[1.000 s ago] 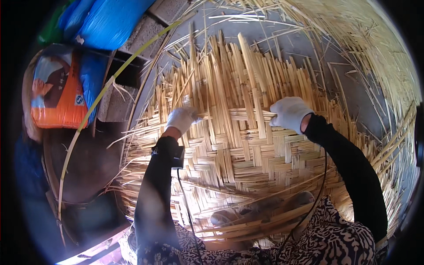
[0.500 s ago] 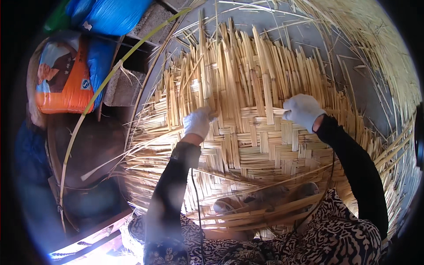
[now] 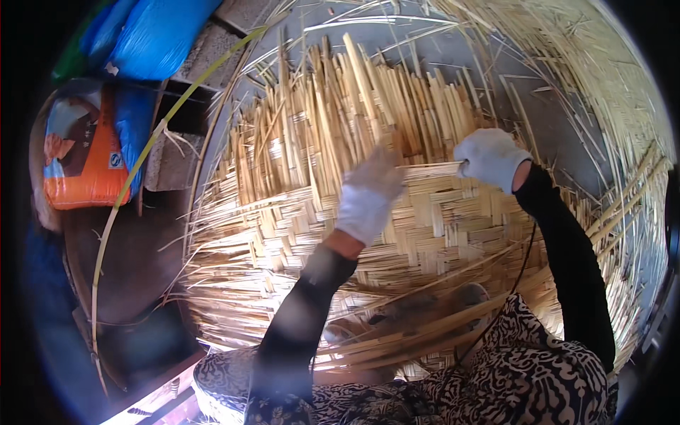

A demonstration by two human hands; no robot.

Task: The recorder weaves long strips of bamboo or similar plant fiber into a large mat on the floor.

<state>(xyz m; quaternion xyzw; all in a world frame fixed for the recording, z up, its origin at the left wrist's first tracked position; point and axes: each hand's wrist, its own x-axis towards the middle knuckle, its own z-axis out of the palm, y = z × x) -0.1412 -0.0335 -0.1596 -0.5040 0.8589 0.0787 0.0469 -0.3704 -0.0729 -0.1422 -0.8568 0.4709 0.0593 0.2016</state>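
A woven mat of pale split reeds spreads before me, the loose upright ends of its strips fanning toward the top of the view. My right hand, in a white glove, grips the end of a horizontal reed strip at the upper right of the weave. My left hand, also gloved, is over the middle of the mat at the upright strips, left of the horizontal strip’s grip point. Its fingers are smeared by motion, so whether they hold anything is unclear.
An orange bag and blue sacks rest on the left by rough blocks. A long green strip arches past them. Grey floor with scattered straw shows beyond the mat, and pale reed material lines the right edge.
My left hand has moved rightward from the left part of the weave toward my right hand. My right hand stays on the horizontal strip, slightly higher in view.
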